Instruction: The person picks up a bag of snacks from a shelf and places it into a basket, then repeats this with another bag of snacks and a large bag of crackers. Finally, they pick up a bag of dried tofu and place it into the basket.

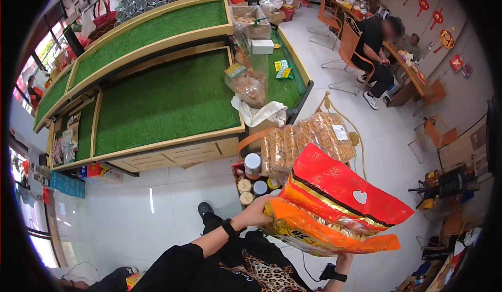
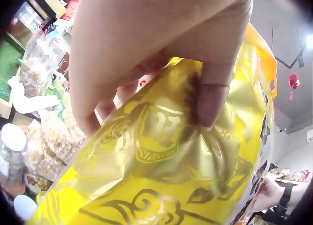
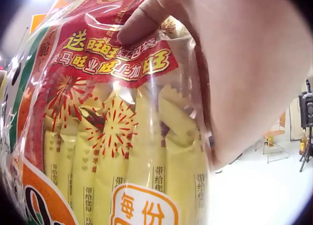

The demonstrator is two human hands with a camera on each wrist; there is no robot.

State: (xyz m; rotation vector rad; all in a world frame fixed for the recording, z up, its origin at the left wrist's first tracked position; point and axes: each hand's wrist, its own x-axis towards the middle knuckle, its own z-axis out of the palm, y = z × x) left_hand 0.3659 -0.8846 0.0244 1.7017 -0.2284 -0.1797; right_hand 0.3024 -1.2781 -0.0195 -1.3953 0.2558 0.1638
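A large plastic snack bag (image 1: 342, 198) is held out in front of the body between both hands. Its red panel has a handle hole, and an orange and yellow part lies nearer the body. My left hand (image 1: 256, 212) grips the yellow end (image 2: 161, 156), thumb on one face and fingers round the edge. At the opposite end my right hand (image 3: 161, 14) holds the bag, thumb pressed on the red printed plastic and its other fingers hidden. Through the clear film in the right wrist view show several yellow wrapped pieces (image 3: 105, 161).
Just beyond the bag, clear packs of brown snacks (image 1: 308, 140) sit on a stand, beside several lidded jars (image 1: 252, 164). Green-lined display shelves (image 1: 167, 98) fill the left. A bagged item (image 1: 251, 88) lies on their right end. A seated person (image 1: 374, 46) is far right.
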